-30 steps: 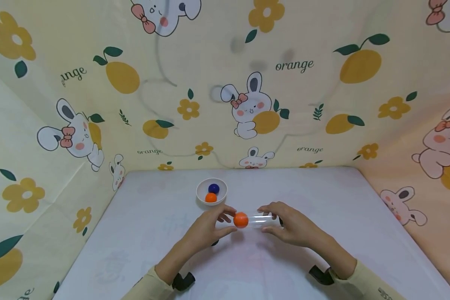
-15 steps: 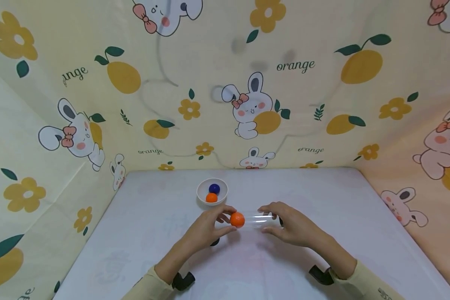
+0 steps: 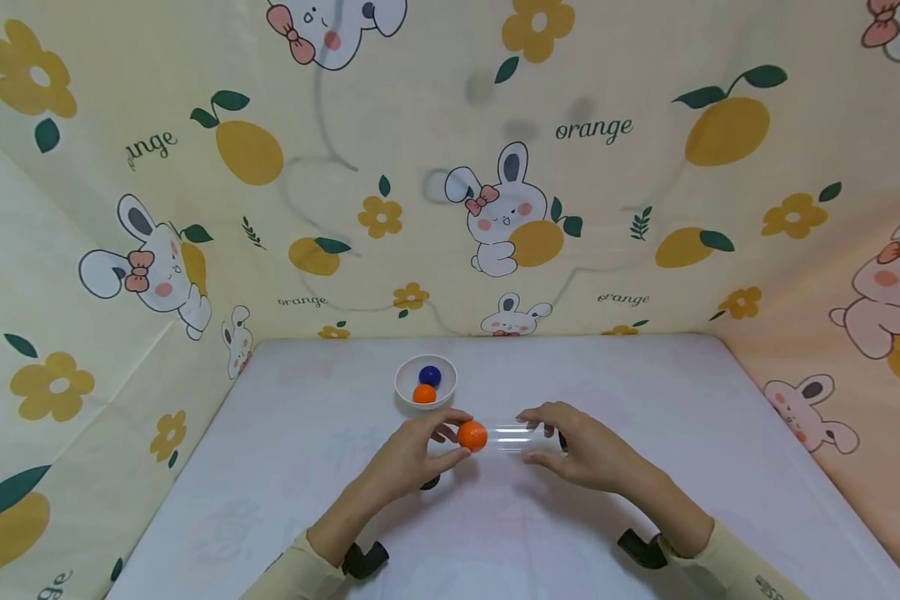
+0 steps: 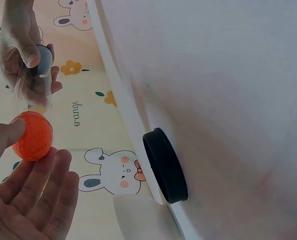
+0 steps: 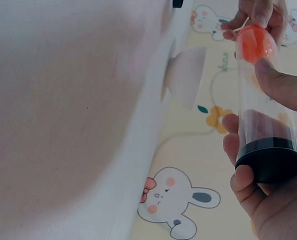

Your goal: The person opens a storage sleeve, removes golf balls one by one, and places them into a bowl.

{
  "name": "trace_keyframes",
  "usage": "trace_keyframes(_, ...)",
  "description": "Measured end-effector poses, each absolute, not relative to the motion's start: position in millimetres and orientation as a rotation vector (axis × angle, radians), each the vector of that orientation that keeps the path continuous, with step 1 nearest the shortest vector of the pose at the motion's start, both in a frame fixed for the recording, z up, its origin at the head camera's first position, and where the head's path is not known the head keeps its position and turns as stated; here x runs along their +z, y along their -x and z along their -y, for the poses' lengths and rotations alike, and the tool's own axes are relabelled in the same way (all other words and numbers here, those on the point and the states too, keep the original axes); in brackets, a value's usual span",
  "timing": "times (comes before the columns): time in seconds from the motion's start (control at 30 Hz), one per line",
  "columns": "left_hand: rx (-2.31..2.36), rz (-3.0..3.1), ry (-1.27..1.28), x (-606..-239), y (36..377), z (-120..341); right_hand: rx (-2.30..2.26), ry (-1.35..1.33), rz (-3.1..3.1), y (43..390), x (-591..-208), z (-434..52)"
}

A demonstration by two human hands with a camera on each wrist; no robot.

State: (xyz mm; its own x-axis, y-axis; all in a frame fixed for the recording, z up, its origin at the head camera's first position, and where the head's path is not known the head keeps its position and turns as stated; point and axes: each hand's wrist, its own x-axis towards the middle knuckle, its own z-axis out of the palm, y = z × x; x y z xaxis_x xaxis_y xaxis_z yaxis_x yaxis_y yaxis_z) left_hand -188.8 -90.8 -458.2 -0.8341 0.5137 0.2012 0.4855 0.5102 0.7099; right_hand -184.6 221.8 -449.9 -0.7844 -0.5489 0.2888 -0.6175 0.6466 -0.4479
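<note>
From the head view, the left hand pinched a small orange ball at the mouth of a clear plastic tube, gripped at three o'clock by the right hand; loading looked barely begun, with a white round bowl at twelve o'clock holding two balls. The left wrist view showed a black round cap lying on the table; the right wrist view showed the tube's black-capped far end.

Orange ball at the mouth of a clear, colourless tube with a black cap; a second black cap lies on the pale white tabletop. White bowl containing one dark blue ball and one orange ball. Backdrop: cream yellow, printed with white rabbits wearing pink bows, yellow-orange fruit with dark green leaves, yellow flowers and the word "orange"; sleeves pale yellow-beige.
</note>
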Motion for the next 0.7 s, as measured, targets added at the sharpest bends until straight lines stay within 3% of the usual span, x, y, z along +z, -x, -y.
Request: trace_keyframes(0.7,1.317,-2.743,-0.816,-459.7,197.4,103.7,0.855,-0.954,2.768,183.1,-454.3,-229.5)
